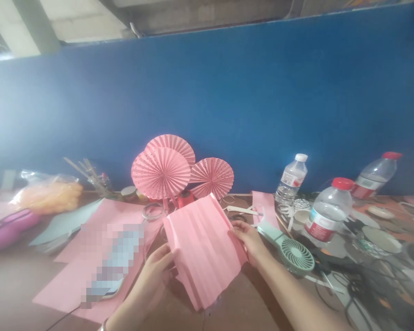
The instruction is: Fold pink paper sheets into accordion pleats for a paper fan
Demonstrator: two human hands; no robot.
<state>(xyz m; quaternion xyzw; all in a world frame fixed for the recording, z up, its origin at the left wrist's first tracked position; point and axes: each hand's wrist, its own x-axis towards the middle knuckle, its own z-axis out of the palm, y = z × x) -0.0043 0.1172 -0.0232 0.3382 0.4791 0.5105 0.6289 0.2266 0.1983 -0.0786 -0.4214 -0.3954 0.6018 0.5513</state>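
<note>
Between my hands is a pink sheet of paper [203, 253] with parallel crease lines across it, held tilted over the table. My left hand [158, 266] grips its left edge, fingertips partly hidden behind the paper. At the right edge, my right hand [249, 240] pinches it between thumb and fingers. Just beyond the sheet stand round pleated paper fans [161, 174] in pink, one overlapping another. A separate pleated fan [212, 178] stands to their right. More flat pink paper [79, 239] lies left of my left hand, partly under a pixelated phone-like object [115, 262].
Right of my hands are a mint handheld fan [296, 255], a white-capped bottle [291, 179], red-capped bottles [329, 211], tape rolls and tangled black cables [369, 276]. A bag with orange contents [51, 193] sits at left. The blue wall [227, 101] rises behind the table.
</note>
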